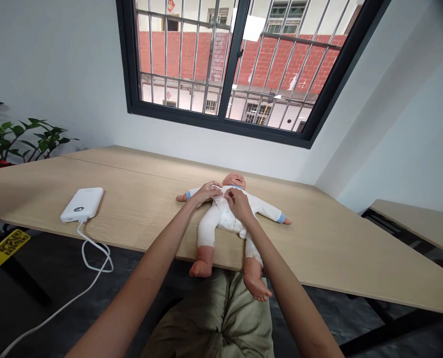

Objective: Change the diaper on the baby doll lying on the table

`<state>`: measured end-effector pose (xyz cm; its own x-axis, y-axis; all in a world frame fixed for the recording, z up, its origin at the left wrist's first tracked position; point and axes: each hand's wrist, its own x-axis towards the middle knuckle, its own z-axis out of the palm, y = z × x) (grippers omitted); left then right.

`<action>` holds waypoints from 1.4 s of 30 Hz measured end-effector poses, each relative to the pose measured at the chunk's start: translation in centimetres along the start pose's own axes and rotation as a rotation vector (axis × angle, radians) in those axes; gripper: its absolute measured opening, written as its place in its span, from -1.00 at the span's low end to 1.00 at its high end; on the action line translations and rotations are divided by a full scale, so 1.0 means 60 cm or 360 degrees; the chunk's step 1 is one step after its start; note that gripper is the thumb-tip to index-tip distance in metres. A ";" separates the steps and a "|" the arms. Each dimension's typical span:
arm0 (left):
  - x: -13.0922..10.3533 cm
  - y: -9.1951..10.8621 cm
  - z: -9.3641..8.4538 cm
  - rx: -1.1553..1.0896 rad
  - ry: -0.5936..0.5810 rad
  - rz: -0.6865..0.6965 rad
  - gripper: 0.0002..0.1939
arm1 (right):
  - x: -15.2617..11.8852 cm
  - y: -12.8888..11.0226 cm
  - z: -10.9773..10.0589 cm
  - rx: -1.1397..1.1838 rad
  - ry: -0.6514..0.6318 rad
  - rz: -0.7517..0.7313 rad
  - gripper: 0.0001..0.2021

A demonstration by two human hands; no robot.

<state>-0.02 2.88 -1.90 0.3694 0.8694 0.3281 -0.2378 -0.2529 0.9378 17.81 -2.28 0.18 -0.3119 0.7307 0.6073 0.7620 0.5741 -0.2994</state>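
Two bare hands meet on the chest of a baby doll (227,211) in the head view. The left hand (205,192) rests on the doll's upper chest near its shoulder, its fingers (214,186) curled together and pinching at the white suit fabric. The right hand (239,203) sits just beside it, fingers bent down and closed on the same cloth at the chest; how firmly either pinch holds I cannot tell.

Under both hands the doll lies on its back on the tabletop (139,209), head pointing away from the fingers toward the window (229,64), arms spread to either side. Its legs run back along the forearms, and both bare feet hang past the near edge of the tabletop.

Well to the left of the left fingers lies a white power bank (82,204), flat on the tabletop, with a white cable (94,253) looping off the near edge. Farther left still, a green plant (16,136) stands beyond the tabletop's end.
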 end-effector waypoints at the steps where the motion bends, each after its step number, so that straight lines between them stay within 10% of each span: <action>1: -0.001 0.002 0.002 0.0014 -0.0019 0.0024 -0.56 | -0.001 0.001 0.001 0.0031 0.0009 0.0005 -0.89; 42: -0.003 0.008 0.021 0.0293 0.0049 0.0275 -0.76 | -0.013 0.006 -0.006 -0.0108 0.0260 -0.0084 -0.76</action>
<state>0.95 2.05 -1.34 0.3091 0.8185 0.4842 -0.1262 -0.4693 0.8739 18.52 -2.79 -0.11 -0.2607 0.6274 0.7338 0.7851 0.5801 -0.2170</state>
